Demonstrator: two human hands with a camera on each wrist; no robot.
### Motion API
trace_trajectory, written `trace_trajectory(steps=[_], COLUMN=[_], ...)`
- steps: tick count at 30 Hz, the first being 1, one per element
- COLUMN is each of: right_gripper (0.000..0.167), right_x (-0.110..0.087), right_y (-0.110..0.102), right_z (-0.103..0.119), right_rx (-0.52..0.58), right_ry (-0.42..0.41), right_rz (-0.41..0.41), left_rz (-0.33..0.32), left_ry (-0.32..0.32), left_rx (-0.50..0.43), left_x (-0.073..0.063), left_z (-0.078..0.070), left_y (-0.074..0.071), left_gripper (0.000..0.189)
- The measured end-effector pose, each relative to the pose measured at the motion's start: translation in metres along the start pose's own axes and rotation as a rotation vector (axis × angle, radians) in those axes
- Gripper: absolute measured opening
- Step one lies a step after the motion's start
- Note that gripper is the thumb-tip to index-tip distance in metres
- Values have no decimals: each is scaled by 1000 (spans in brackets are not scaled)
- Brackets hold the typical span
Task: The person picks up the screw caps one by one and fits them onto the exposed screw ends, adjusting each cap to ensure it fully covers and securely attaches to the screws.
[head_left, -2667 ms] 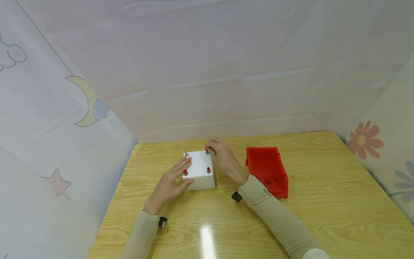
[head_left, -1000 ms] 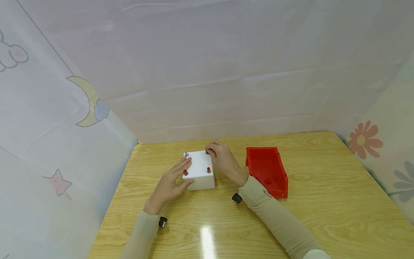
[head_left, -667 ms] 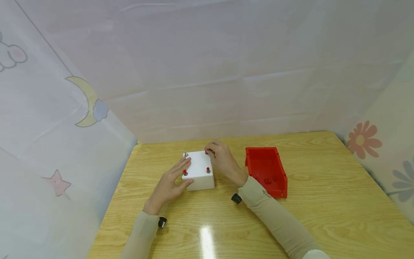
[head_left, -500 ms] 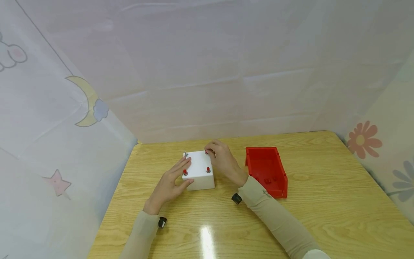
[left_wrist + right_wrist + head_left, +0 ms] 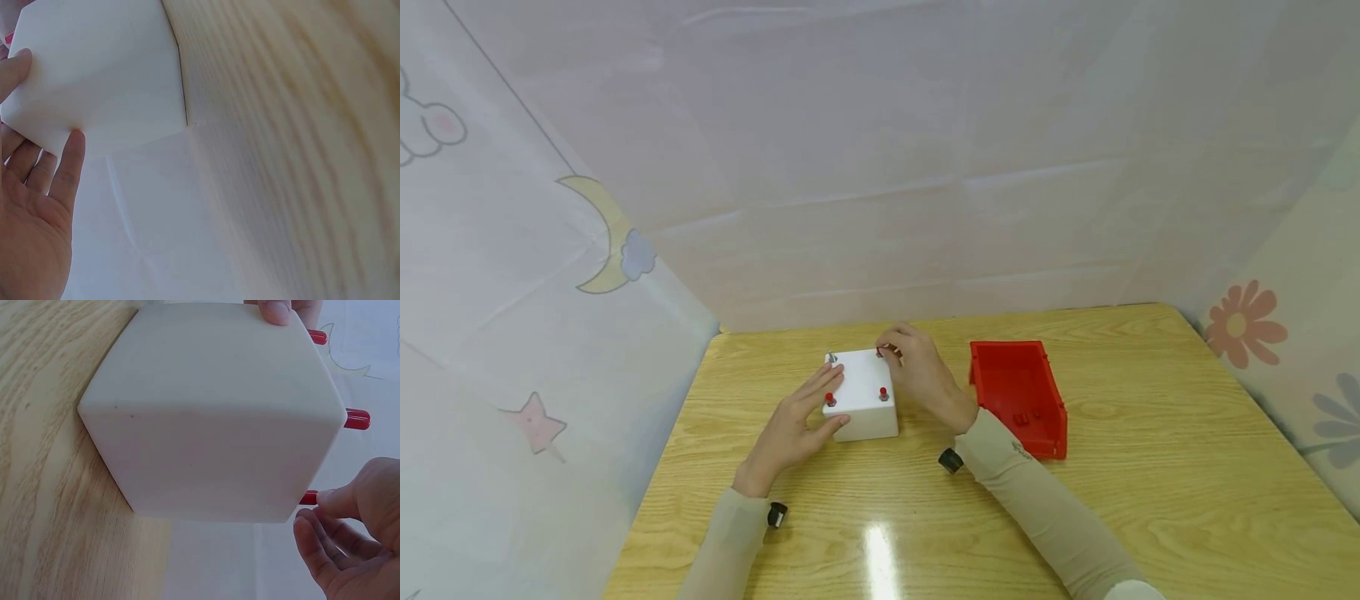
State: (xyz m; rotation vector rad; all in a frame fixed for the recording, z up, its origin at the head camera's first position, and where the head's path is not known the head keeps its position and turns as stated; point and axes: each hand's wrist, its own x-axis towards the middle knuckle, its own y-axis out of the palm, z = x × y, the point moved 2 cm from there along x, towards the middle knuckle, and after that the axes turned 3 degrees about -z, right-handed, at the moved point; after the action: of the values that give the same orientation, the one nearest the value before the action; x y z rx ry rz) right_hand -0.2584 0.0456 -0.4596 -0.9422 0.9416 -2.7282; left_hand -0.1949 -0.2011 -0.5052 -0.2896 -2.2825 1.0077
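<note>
A white block (image 5: 860,379) stands on the table with metal posts at its top corners. My left hand (image 5: 792,427) holds its left side, thumb on the front face and fingers over the left edge and top. Red caps sit on the front-left (image 5: 830,398) and front-right (image 5: 883,392) posts; the back-left metal post (image 5: 832,357) shows bare. My right hand (image 5: 917,367) pinches a red cap (image 5: 308,497) at the back-right post between thumb and fingertips. That cap is partly hidden by the fingers in the head view.
A red open bin (image 5: 1011,367) stands right of the block, with a few small red pieces (image 5: 1022,419) inside, close to the right forearm. Behind the wooden table (image 5: 1150,433) hangs a pale cloth (image 5: 925,208).
The right fingers stay at the back-right red cap and shift slightly; just now they look a little more spread around it. The left hand and the white block stay in place.
</note>
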Motion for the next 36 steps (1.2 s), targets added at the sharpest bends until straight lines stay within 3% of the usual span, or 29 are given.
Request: trace_trajectory(steps=[12, 21, 36], right_gripper=[14, 15, 14], right_x=[-3, -8, -24], right_y=[-7, -10, -21], right_z=[2, 1, 4], right_rx=[1, 25, 26], right_ry=[-3, 13, -52], right_rz=[12, 18, -34], left_rz=[5, -10, -14], left_ry=[-14, 13, 24], left_rx=[0, 2, -3], left_x=[1, 0, 0], left_z=[-2, -1, -1], left_y=[-2, -1, -1], left_gripper=[68, 68, 68])
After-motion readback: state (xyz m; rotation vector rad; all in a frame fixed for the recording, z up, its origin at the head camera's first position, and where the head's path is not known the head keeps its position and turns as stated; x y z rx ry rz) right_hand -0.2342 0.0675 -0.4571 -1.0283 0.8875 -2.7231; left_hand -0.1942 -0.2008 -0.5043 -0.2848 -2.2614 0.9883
